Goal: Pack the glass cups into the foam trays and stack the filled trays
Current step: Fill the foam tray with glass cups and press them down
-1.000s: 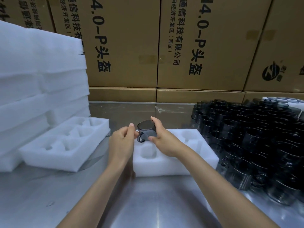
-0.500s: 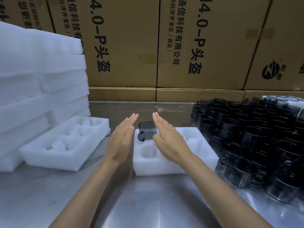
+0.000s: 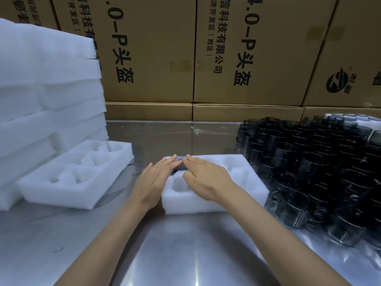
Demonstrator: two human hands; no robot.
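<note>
left hand [image 3: 153, 180], right hand [image 3: 206, 178]: flat on cup [image 3: 179, 166] | cup: in foam tray [image 3: 237, 178]

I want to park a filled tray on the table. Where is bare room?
Bare steel table lies in front of the foam tray under the hands, and behind it up to the cardboard boxes. The right is crowded with glass cups, the left with an empty tray and foam stack.

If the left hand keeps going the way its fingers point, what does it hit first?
The left hand points forward and right, with its fingertips already on the dark glass cup seated in the foam tray. So it probably meets the cup first, then the right hand, though depth is unclear.
</note>
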